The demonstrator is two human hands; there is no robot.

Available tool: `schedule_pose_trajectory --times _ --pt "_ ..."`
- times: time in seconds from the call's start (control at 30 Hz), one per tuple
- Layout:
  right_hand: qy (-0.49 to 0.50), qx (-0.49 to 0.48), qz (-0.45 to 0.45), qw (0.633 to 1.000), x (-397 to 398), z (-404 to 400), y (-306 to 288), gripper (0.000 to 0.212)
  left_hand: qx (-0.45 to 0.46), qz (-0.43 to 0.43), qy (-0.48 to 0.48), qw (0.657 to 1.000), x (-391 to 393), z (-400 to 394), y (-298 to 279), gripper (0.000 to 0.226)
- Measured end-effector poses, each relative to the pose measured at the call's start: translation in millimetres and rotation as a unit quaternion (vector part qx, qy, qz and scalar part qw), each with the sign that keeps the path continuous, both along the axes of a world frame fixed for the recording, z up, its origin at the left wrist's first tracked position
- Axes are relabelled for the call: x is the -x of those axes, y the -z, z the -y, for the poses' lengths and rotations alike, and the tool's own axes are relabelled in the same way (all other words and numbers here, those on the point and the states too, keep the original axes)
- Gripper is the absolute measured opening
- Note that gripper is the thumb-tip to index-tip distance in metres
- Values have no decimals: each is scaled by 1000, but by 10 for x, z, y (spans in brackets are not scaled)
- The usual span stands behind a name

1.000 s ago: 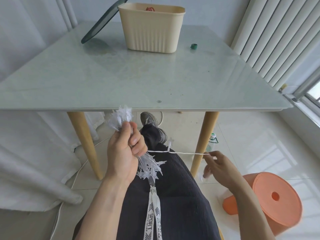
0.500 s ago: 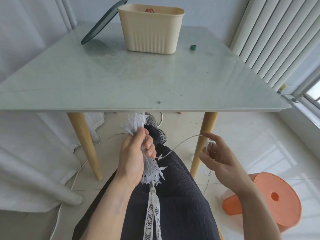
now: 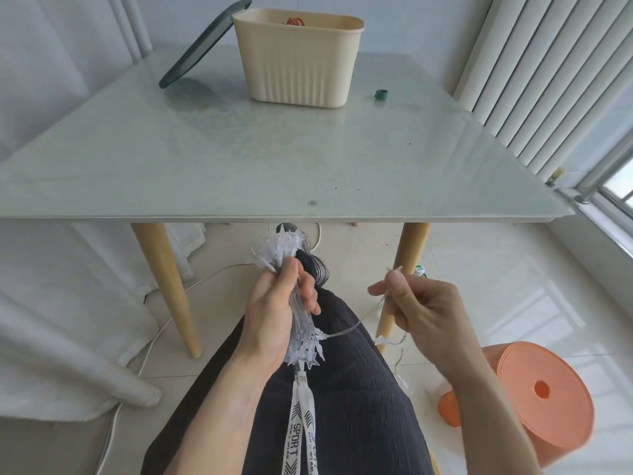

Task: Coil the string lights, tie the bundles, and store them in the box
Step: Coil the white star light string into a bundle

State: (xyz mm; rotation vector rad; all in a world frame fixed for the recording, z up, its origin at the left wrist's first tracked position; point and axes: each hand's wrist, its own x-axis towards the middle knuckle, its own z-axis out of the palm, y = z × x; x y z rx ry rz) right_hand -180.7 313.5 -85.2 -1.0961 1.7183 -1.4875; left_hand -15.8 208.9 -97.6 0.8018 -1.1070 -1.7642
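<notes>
Fingers of the left hand (image 3: 274, 313) curl round the coiled string lights (image 3: 301, 323), held below the table's (image 3: 239, 159) near edge. The right hand (image 3: 421, 310) pinches the loose wire (image 3: 346, 331) running from the bundle. The beige box (image 3: 298, 60) stands near the table's far edge, a dark lid (image 3: 202, 46) leaning on its left side.

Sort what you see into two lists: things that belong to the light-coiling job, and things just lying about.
Part of the job:
- string lights, bundle held in the left hand
- loose wire, pinched by the right hand
- beige box
- dark lid leaning on the box

Lying about:
- small green ring on the table
- orange stool
</notes>
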Motion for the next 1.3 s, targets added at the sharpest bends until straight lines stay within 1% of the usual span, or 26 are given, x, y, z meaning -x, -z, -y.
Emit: schedule_pose_trajectory --times 0.1,0.2,0.3,0.4,0.47,0.53,0.6,0.67,0.73,0.83,0.9,0.97,1.03,1.1,1.13,1.17,1.23,1.27,1.3 --pt "-13 21 -3 1000 -196 118 30 38 22 31 -4 999 50 -70 -3 32" --pt "-40 33 20 998 -354 191 11 37 13 32 11 999 69 -93 28 29" --pt "-45 41 46 997 -400 221 31 25 13 43 39 998 48 -85 86 40" --pt "-20 62 81 995 -415 238 -2 7 16 56 44 997 54 -105 84 40" --pt "3 77 89 993 -432 240 -31 7 22 63 46 997 72 -130 49 39" --pt "12 85 88 992 -473 253 -48 6 38 80 48 995 86 -165 13 34" --pt "34 80 65 994 -530 278 -49 5 43 95 52 993 104 -200 11 33" --pt "69 66 19 995 -567 298 -33 7 26 86 58 994 118 -216 23 33" --pt "80 64 17 995 -606 305 -45 7 15 80 61 995 108 -203 19 32" --pt "83 58 30 994 -645 294 -44 16 30 80 65 994 80 -183 9 31" --pt "79 53 54 994 -667 283 -49 21 41 76 64 994 84 -195 -4 33" --pt "66 49 92 992 -676 277 -55 26 43 62 68 995 93 -218 -17 34" --pt "48 32 150 987 -668 272 -89 29 34 31 80 996 92 -222 -17 38" --pt "16 15 209 978 -635 267 -111 32 37 1 104 994 75 -211 -11 44" --pt "-4 9 222 975 -616 265 -118 35 40 -12 116 992 64 -203 -11 44" --pt "-23 4 227 974 -598 264 -115 41 42 -21 127 991 50 -194 -13 42" --pt "-52 2 210 976 -549 258 -83 60 43 -28 133 990 37 -182 -23 41" --pt "-65 2 193 979 -520 254 -69 68 39 -26 124 991 34 -181 -30 41" --pt "-80 2 173 982 -491 246 -66 71 33 -23 108 993 30 -174 -34 39"
